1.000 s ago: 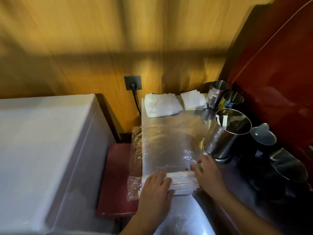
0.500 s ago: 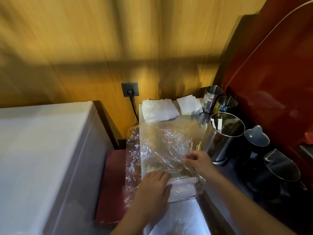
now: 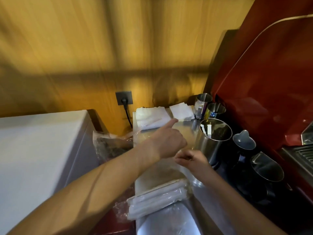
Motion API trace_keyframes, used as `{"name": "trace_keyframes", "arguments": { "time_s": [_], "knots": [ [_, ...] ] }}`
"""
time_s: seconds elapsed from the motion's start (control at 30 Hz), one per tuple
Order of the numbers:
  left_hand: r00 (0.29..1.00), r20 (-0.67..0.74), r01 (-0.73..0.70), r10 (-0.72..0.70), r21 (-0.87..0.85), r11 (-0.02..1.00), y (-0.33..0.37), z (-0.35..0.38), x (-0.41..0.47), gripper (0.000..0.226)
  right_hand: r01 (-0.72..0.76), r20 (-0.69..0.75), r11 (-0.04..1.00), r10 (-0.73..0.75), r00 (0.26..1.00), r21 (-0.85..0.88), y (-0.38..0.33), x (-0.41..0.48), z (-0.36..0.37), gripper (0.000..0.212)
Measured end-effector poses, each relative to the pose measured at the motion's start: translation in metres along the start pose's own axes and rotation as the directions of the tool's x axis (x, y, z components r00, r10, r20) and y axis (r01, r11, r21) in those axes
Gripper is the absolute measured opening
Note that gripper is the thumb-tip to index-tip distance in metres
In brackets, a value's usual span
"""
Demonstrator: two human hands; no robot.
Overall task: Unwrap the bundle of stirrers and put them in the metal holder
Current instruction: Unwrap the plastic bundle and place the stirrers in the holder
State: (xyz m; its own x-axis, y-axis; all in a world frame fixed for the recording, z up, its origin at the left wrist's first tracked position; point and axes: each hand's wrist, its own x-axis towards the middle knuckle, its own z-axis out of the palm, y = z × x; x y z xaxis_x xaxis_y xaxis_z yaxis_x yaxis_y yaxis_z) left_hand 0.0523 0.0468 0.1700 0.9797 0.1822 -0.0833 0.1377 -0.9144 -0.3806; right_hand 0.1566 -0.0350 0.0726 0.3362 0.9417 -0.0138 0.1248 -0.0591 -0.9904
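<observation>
Still clear-wrapped, bundle of stirrers lies flat.

Looks like cafe / coffee bar back counter. I'm at stainless steel worktop, red espresso machine w/ drip grate on my right. Several steel milk pitchers lined up beside it, plus metal holder w/ 2 stirrers. Folded white cloths at back, wood-panel wall, plugged socket, white chest unit on my left.
</observation>
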Motion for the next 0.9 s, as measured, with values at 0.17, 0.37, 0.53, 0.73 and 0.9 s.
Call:
{"name": "trace_keyframes", "arguments": {
  "time_s": [0.17, 0.37, 0.53, 0.73, 0.9],
  "knots": [
    [0.999, 0.009, 0.043, -0.043, -0.079, 0.996, -0.023, -0.032, -0.001, 0.005, -0.023, 0.004, 0.993, 0.024, 1.000, -0.119, 0.000, -0.011, -0.009, 0.019],
    [0.992, -0.003, 0.127, -0.130, -0.178, 0.976, -0.058, -0.069, -0.009, 0.031, 0.013, -0.063, 0.988, -0.023, 0.998, -0.152, 0.000, -0.012, -0.016, 0.013],
    [0.981, -0.048, 0.176, -0.186, -0.170, 0.970, -0.075, -0.089, -0.018, 0.012, 0.048, -0.153, 0.989, -0.070, 0.986, -0.140, -0.005, -0.006, -0.016, 0.027],
    [0.956, -0.121, 0.249, -0.266, -0.136, 0.959, -0.090, -0.102, -0.034, 0.009, 0.056, -0.211, 0.998, -0.064, 0.975, -0.042, -0.010, -0.003, -0.019, 0.024],
    [0.921, -0.256, 0.327, -0.292, 0.102, 0.940, -0.081, -0.085, -0.037, 0.012, 0.158, -0.281, 0.986, -0.164, 0.946, -0.043, -0.018, -0.001, -0.018, 0.031]
  ]
}}
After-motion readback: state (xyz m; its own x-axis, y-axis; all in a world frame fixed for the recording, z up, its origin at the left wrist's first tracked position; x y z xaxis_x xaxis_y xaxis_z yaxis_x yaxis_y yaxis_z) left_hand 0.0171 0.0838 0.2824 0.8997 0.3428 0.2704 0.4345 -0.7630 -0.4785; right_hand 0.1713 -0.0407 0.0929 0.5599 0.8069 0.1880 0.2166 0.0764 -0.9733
